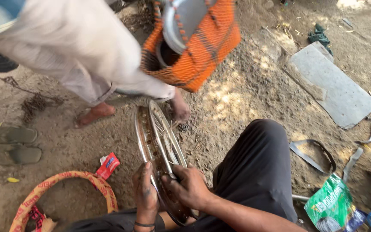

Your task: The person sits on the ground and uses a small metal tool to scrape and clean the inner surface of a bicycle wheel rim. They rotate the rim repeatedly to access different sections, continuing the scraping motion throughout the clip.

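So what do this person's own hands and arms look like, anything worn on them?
Both forearms are bare, with no sleeves in view. The left hand has a thin dark band around the wrist and dark grime smudged on its back. The right hand wears nothing visible, no glove, ring or watch.

Left hand [146, 193], right hand [190, 187]: both grips closed.
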